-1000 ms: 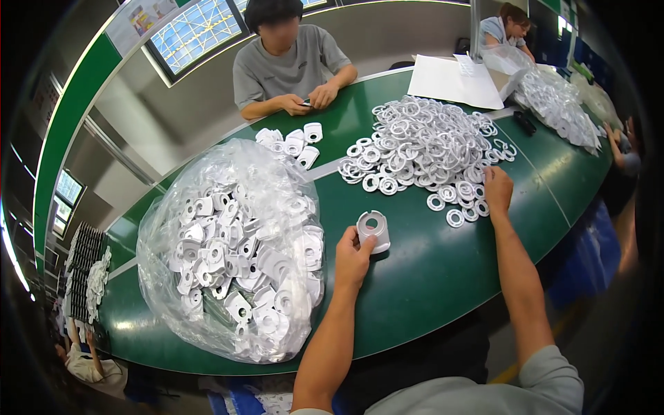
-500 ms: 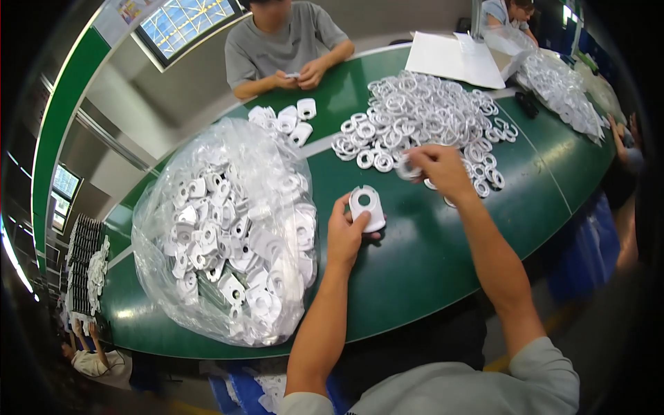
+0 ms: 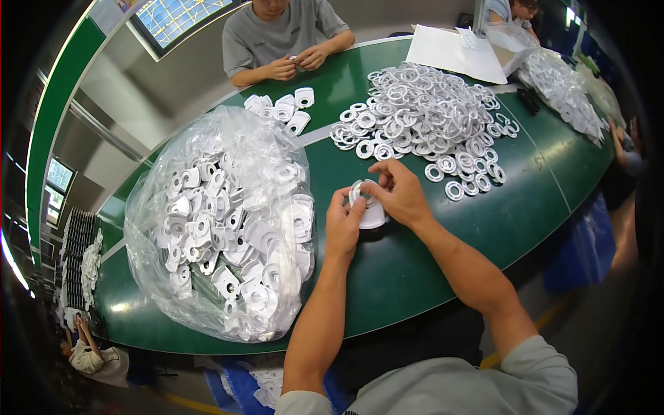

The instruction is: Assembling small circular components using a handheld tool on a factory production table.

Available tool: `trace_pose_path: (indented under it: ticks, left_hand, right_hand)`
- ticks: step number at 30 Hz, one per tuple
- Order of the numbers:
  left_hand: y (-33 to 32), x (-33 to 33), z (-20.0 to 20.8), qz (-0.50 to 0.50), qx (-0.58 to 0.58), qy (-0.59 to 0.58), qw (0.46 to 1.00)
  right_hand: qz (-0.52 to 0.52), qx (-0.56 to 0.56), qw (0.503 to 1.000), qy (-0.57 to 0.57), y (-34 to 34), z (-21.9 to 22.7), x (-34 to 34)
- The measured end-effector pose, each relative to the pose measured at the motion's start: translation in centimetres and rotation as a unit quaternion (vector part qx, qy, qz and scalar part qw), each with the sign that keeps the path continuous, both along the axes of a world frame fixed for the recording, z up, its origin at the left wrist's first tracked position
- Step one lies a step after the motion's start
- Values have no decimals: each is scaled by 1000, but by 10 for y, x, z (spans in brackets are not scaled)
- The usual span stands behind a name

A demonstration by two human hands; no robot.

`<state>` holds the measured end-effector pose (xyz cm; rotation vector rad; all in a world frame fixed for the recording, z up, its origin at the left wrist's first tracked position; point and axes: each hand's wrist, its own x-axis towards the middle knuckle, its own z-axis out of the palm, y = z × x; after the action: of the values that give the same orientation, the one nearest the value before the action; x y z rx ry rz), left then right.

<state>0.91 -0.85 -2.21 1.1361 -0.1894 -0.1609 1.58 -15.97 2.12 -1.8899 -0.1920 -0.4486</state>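
A white plastic plate (image 3: 373, 216) with a rounded top and a round hole is gripped in my left hand (image 3: 343, 220), above the green table. Closed fingers of my right hand (image 3: 400, 192) hold a white ring (image 3: 360, 191) against the plate's upper part, partly covering the hole. How far the ring sits in the plate is hidden by my fingers. Beyond my right hand lies a big heap of white rings (image 3: 429, 114). To the left of my left hand, a clear plastic bag (image 3: 149, 242) lies open, full of similar white plates (image 3: 200, 232).
Several white plates (image 3: 284, 111) lie beyond the bag, near a co-worker's hands (image 3: 297, 66) that hold a small part. A white sheet of board (image 3: 449, 55) and another filled plastic bag (image 3: 560, 90) rest at the far right. The green table (image 3: 429, 270) has a curved-looking near edge.
My right hand has brought a ring from beside the heap, leftward and nearer, onto the plate in my left hand. The left hand has barely moved.
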Motion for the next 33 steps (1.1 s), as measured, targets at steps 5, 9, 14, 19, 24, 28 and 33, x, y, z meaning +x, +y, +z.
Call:
trace_pose_path:
  ticks: [5,9,14,19,24,28,33]
  left_hand:
    - [5,-1,25,111,-4,40,993]
    - [3,5,23,149,-26,35,988]
    - [3,9,18,134,-8,17,991]
    - [6,12,11,149,0,-2,989]
    - [4,11,11,148,-3,8,989]
    - [3,11,13,151,-11,14,988]
    - [6,11,14,141,16,16,990]
  right_hand:
    - [-168,-90,980,-63,-58,5,20]
    - [-172,-156,970,-70,-74,-5,38]
    - [-141,-213,964,-69,-44,-2,73]
    - [-61,-308,945,-94,3,8,120]
    - [-133,-435,885,-94,48,1,137]
    - [-53,-535,843,11,35,6,144]
    - [-46,-482,873,-59,17,3,124]
